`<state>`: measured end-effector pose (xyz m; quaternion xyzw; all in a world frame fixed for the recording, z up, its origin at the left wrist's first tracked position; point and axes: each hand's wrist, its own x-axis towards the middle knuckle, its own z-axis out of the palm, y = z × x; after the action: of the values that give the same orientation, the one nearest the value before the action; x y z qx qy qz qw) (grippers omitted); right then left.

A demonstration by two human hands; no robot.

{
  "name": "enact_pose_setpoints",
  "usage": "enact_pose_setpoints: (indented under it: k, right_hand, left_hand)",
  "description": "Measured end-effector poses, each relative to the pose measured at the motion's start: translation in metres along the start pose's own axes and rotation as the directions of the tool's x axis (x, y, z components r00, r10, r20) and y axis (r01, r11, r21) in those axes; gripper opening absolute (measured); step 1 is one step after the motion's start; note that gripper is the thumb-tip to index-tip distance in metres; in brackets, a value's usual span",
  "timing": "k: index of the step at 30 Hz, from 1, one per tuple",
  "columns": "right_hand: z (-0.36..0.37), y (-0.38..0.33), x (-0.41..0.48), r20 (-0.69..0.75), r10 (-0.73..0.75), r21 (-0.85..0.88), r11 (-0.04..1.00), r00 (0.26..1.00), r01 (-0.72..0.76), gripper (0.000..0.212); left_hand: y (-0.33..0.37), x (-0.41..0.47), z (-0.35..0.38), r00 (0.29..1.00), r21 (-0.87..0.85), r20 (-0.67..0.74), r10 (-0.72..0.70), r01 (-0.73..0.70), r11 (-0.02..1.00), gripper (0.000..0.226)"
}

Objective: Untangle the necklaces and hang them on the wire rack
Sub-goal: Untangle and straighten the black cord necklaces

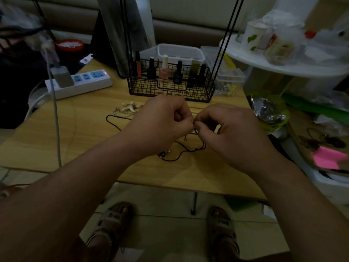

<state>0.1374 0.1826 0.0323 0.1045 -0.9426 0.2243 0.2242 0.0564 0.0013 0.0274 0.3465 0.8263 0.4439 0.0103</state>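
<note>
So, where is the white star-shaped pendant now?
In the head view the pendant lies on the wooden table, just left of the left hand, in front of the wire rack's left corner.

Matt wood-grain table (90,140), black wire rack (170,89), glossy white plastic power strip (81,86)

We lose the cord (181,154) where it runs behind the left hand (160,120). Whatever sits between that hand's pinching fingertips and the right hand (232,129) is too small to tell. The chain (122,112) vanishes under the left wrist, and a small pendant (164,154) there is half covered. We see the uprights of the rack (170,89) cut off by the top edge. Labels on the bottles (177,72) are unreadable. Clutter on the shelf (283,69) is blurred.
</note>
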Motion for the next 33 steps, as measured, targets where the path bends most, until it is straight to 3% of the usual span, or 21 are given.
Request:
enact_pose_setpoints:
  k: [4, 8, 11, 15, 20, 21, 24, 27, 30, 33]
  right_hand:
    - [0.003, -0.002, 0.001, -0.003, -0.014, -0.040, 0.999, 1.000, 0.014, 0.005]
    - [0.008, -0.008, 0.004, -0.142, -0.001, -0.105, 0.994, 0.990, -0.014, 0.006]
    - [0.011, -0.013, 0.003, -0.238, 0.188, 0.114, 0.980, 0.953, -0.165, 0.006]
    - [0.009, -0.011, 0.004, -0.148, 0.609, 0.554, 0.704, 0.780, -0.444, 0.014]
    - [-0.003, 0.001, 0.005, 0.012, 0.772, 0.803, 0.371, 0.635, -0.467, 0.021]
    - [-0.007, 0.003, 0.004, 0.012, 0.767, 0.797, 0.381, 0.642, -0.469, 0.019]
    - [-0.013, 0.004, 0.001, -0.009, 0.663, 0.616, 0.593, 0.748, -0.519, 0.016]
    - [-0.004, -0.005, -0.001, 0.085, 0.554, 0.491, 0.700, 0.828, -0.519, 0.008]
    - [0.008, -0.011, 0.001, 0.166, 0.428, 0.343, 0.820, 0.888, -0.459, 0.030]
    - [0.012, -0.008, 0.005, 0.230, 0.387, 0.264, 0.858, 0.893, -0.440, 0.049]
  left_hand:
    - [0.001, -0.001, 0.002, 1.000, 0.014, -0.003, -0.014, 0.014, 1.000, 0.007]
    - [0.003, 0.003, 0.001, 0.997, -0.054, -0.044, -0.064, 0.062, 0.997, 0.009]
    - [0.005, 0.005, -0.002, 0.992, -0.151, -0.053, -0.117, 0.108, 0.983, 0.010]
    - [0.005, 0.006, -0.004, 0.979, -0.298, -0.051, -0.200, 0.176, 0.938, 0.012]
    - [0.000, 0.004, -0.015, 0.952, -0.384, -0.093, -0.290, 0.235, 0.893, 0.019]
    - [-0.001, 0.004, -0.018, 0.948, -0.408, -0.090, -0.305, 0.244, 0.880, 0.019]
    - [-0.002, 0.003, -0.025, 0.956, -0.452, -0.053, -0.289, 0.235, 0.861, 0.021]
    - [0.000, 0.002, -0.024, 0.971, -0.456, 0.009, -0.237, 0.215, 0.864, 0.021]
    - [0.002, 0.002, -0.023, 0.978, -0.473, 0.059, -0.202, 0.205, 0.857, 0.019]
    - [0.004, 0.004, -0.022, 0.982, -0.504, 0.084, -0.170, 0.189, 0.843, 0.021]
